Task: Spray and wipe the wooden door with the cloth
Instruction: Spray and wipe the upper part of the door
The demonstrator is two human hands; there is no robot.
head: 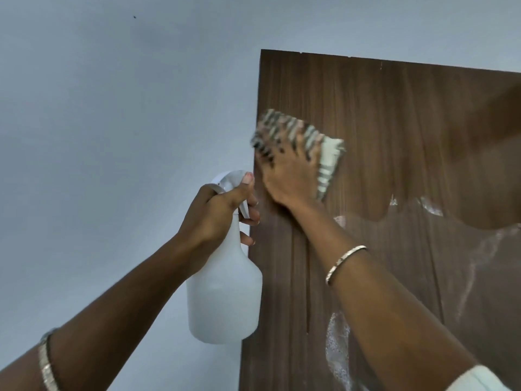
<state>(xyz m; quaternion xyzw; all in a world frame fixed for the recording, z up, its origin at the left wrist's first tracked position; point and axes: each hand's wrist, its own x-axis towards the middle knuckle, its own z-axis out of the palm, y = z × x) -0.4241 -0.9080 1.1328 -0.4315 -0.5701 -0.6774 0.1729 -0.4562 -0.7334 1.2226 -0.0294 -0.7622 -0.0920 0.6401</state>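
Nearest to me, the left hand (222,210) is clenched round the neck of the white spray bottle (225,292). I see the bottle held upright, long axis vertical, with its trigger side facing the door's left edge. Just past it the right hand (287,176) lies flat, fingers spread, pressing the striped cloth (328,162) against the brown wooden door (394,122) near its upper left corner. The cloth is blurred. White foamy streaks (335,342) mark the door lower down. Behind is a plain pale grey wall (112,108).
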